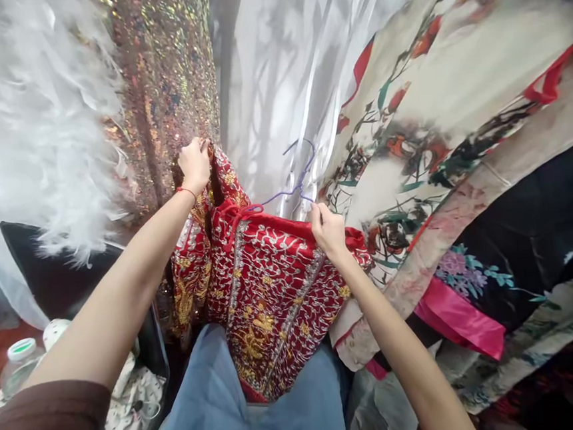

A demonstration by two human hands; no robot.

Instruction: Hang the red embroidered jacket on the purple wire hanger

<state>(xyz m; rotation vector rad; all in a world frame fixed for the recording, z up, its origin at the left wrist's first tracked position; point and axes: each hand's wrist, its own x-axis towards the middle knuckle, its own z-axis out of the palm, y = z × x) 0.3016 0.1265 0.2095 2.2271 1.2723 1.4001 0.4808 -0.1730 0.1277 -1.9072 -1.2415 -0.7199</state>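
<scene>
A red embroidered garment (273,296) with gold and silver patterns hangs down over my lap. A red bow (239,214) is tied at its top edge. The hook of a purple hanger (307,169) stands above that edge, and its lower part disappears into the cloth. My left hand (195,163), raised to the left, is closed on a gathered upper part of the red garment. At the top edge, by the hanger's right arm, the fingers of my right hand (328,230) pinch together. Whether they grip the hanger, the cloth or both is hidden.
White feathers (62,114) and a sequined cloth (163,65) hang at the left. Cream floral fabric (438,108) fills the right, above a black embroidered garment (528,220) with a pink band (459,320). Near my left elbow stands a clear jar (21,365) beside dotted cloth (132,402).
</scene>
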